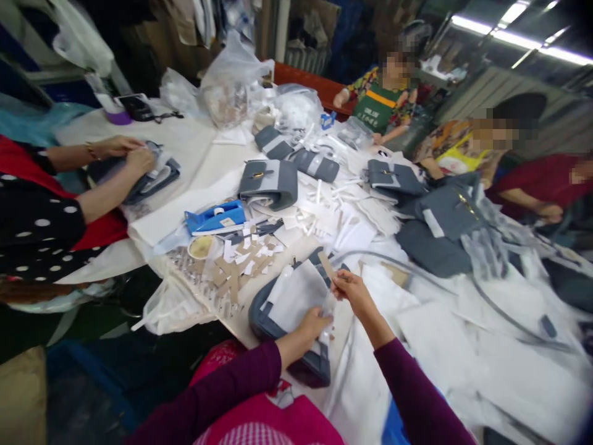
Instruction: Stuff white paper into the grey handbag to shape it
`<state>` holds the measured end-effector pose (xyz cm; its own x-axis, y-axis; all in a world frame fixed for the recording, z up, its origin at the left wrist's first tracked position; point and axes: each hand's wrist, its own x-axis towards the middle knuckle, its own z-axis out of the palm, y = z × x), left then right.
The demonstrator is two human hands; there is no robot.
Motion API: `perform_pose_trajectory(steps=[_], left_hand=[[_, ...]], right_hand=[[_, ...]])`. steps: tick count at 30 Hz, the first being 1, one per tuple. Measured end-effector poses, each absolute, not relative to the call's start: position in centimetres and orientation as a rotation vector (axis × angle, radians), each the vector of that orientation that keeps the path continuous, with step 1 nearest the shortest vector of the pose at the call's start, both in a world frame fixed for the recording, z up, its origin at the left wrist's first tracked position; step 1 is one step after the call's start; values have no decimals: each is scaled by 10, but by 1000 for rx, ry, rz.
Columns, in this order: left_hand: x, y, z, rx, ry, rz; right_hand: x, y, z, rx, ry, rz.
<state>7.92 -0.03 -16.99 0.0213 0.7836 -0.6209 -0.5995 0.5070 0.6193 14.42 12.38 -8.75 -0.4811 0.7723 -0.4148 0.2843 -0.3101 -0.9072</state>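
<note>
I note my left hand (314,322) pressed flat on white paper (296,295) stuffing the grey bag (287,337) beneath my fingers. My right hand (353,289) pinches a cardboard strip (327,264), upright above the fingertips.

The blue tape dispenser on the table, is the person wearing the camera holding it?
No. The blue tape dispenser lies untouched; the left hand rests on a grey bag, the right hand pinches a cardboard strip.

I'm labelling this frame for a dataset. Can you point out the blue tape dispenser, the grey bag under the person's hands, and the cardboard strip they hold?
blue tape dispenser (215,219): head view, on its top face.
grey bag (259,321): head view, on its rounded left edge.
cardboard strip (327,264): head view, mid-strip, above the right hand (351,288).
</note>
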Motion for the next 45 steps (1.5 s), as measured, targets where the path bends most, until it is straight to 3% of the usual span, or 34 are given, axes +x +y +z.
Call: perform_pose_trajectory(steps=[4,8,17,26,34,45], left_hand=[[76,1,-164,213,1079,1105],[77,3,-163,211,1098,1056],[82,7,-158,136,1270,1131],[80,5,-170,185,1074,1131],[80,4,-176,183,1109,1186],[80,4,-158,207,1250,1161]], right_hand=[[251,95,-102,-1664,-1420,1799],[293,75,-129,-1904,-1253,1833],[248,74,-170,-1687,-1128,2146],[228,75,-187,-1387,-1201,2337],[241,70,-170,-1215,-1464,2081],[227,87,-141,-933,-2417,1103]])
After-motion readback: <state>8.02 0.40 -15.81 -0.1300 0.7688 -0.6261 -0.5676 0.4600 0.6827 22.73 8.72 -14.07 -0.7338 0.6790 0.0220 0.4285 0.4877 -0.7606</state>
